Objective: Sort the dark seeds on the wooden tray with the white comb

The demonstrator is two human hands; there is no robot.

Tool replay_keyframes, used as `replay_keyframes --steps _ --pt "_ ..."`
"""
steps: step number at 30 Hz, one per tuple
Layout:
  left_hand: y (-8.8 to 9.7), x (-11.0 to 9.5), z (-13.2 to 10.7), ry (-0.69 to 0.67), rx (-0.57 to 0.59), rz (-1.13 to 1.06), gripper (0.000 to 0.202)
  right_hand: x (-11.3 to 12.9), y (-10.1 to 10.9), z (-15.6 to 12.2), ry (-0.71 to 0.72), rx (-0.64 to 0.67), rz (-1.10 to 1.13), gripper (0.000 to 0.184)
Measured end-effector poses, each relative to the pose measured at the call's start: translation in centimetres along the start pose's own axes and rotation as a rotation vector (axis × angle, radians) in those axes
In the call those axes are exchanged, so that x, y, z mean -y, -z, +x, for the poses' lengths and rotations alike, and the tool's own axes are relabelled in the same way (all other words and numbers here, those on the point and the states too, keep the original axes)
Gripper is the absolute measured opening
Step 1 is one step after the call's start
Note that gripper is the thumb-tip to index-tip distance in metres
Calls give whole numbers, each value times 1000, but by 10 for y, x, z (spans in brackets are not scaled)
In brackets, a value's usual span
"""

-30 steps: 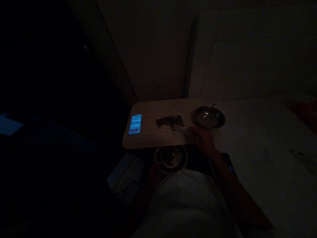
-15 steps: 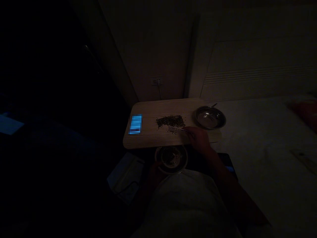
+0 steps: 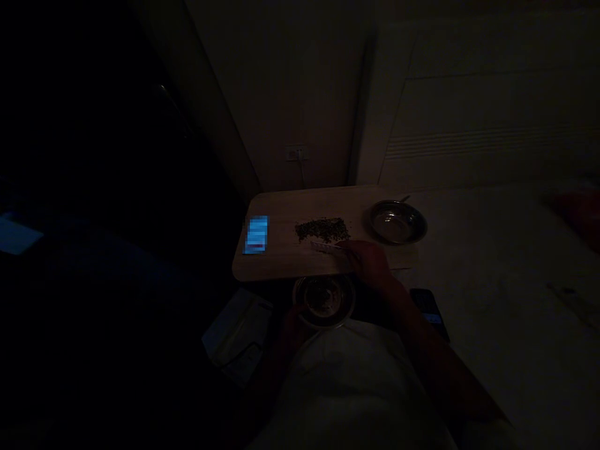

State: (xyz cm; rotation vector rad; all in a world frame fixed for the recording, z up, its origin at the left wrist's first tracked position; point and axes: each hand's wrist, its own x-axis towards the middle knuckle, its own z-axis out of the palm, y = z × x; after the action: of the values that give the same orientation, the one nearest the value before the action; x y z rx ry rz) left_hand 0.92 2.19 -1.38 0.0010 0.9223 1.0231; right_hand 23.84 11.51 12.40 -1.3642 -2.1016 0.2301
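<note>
The room is very dark. My right hand [image 3: 372, 264] is closed round the handle of a knife [image 3: 327, 247], whose blade lies flat on a wooden board [image 3: 281, 259] just in front of a pile of dark chopped bits [image 3: 322, 229]. My left hand [image 3: 293, 328] holds a metal bowl [image 3: 324, 302] from below, at the board's near edge; its fingers are barely visible. The bowl holds some dark bits.
A second, shallow metal bowl [image 3: 397, 222] stands on the board's right end. A lit phone screen [image 3: 256, 234] lies on its left end. Another phone [image 3: 429, 310] lies on the pale bed surface [image 3: 497, 262] to the right. A wall socket [image 3: 294, 153] is behind.
My right hand has slid the knife leftward along the board, below the pile. The held bowl stays where it was.
</note>
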Motion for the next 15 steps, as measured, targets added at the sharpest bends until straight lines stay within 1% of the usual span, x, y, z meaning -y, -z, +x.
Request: replay_keyframes --steps 8,12,15 --pt "5 -1 -2 8 62 -2 36 4 3 -3 1 27 0 33" --pt "6 -1 -3 -5 53 -6 36 3 5 -9 -4 32 21 33" --pt "3 0 -2 -25 14 -7 33 4 8 -14 4 40 34 33"
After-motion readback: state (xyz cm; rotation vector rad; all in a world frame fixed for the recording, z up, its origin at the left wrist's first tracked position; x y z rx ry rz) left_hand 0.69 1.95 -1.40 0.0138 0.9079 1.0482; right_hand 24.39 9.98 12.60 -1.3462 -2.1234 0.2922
